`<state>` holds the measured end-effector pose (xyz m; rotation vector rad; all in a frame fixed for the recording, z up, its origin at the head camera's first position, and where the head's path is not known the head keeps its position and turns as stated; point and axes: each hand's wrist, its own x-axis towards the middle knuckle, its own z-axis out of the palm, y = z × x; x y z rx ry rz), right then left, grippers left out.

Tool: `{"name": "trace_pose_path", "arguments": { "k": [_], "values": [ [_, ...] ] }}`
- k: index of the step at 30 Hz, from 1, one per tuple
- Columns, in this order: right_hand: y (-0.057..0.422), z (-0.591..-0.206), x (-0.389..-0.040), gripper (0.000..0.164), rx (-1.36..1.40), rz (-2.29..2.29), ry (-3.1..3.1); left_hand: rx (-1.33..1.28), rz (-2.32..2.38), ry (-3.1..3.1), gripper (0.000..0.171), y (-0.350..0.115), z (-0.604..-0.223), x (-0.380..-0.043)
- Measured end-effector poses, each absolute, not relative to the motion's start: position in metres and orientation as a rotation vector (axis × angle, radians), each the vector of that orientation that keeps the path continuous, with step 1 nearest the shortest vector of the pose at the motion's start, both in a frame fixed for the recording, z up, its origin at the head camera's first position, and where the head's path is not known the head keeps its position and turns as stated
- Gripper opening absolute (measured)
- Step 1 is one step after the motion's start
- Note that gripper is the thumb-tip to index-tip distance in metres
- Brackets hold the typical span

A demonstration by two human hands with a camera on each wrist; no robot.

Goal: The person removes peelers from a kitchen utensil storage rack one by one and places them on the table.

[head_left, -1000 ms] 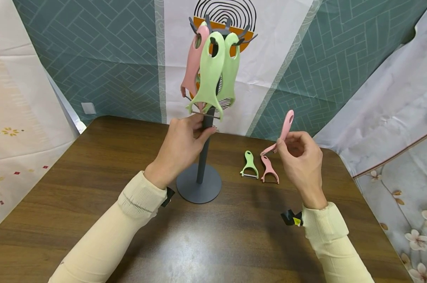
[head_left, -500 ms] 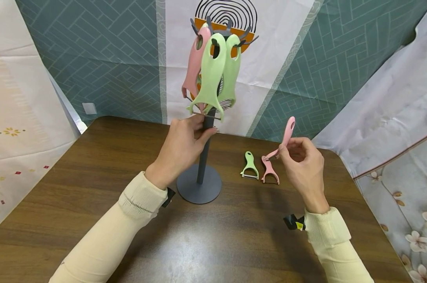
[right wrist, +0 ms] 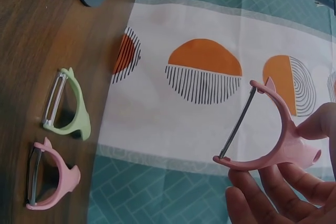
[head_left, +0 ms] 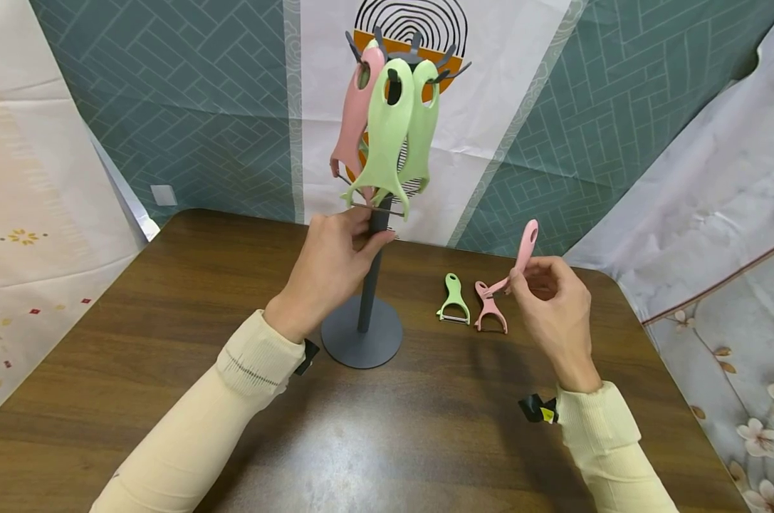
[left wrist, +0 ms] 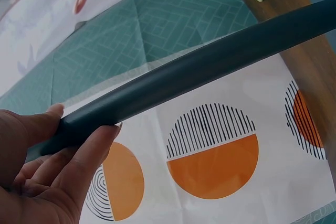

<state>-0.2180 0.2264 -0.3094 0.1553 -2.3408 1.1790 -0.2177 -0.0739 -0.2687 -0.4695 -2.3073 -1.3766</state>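
Observation:
My left hand (head_left: 329, 267) grips the dark pole (head_left: 369, 281) of an upright stand, just below the peelers hanging there; the left wrist view shows thumb and fingers around the pole (left wrist: 173, 80). In my right hand (head_left: 556, 313) a pink peeler (head_left: 526, 246) is pinched, its handle end up and its blade end toward the left, held above the table. The right wrist view shows that peeler's forked head (right wrist: 283, 140) and blade between thumb and fingers. On the table lie a green peeler (head_left: 453, 299) and a pink peeler (head_left: 489, 310), side by side.
From the stand's hooks (head_left: 447, 57) hang a pink peeler (head_left: 354, 125), a front green peeler (head_left: 389, 135) and another green peeler (head_left: 423, 135). The round base (head_left: 361, 349) stands on the wooden table (head_left: 387, 442). A patterned cloth (head_left: 233, 107) hangs behind the table.
My right hand has moved down and slightly right with the pink peeler. The left hand keeps its place on the pole.

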Motion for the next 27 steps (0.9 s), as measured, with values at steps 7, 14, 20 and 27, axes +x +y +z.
{"name": "trace_pose_path", "arguments": {
  "k": [7,14,20,27],
  "values": [
    [0.231,-0.313,-0.216,0.018,0.149,1.167,-2.349,-0.473,-1.359,-2.316,0.021,-0.074,-0.269,-0.218],
    [0.236,-0.318,-0.214,0.021,0.129,1.151,-2.361,-0.47,-1.343,-2.325,0.021,-0.074,-0.269,-0.218],
    [0.24,-0.321,-0.214,0.02,0.114,1.135,-2.377,-0.465,-1.336,-2.332,0.022,-0.074,-0.268,-0.218],
    [0.244,-0.325,-0.212,0.02,0.104,1.145,-2.376,-0.455,-1.342,-2.333,0.023,-0.074,-0.268,-0.217]
  ]
}}
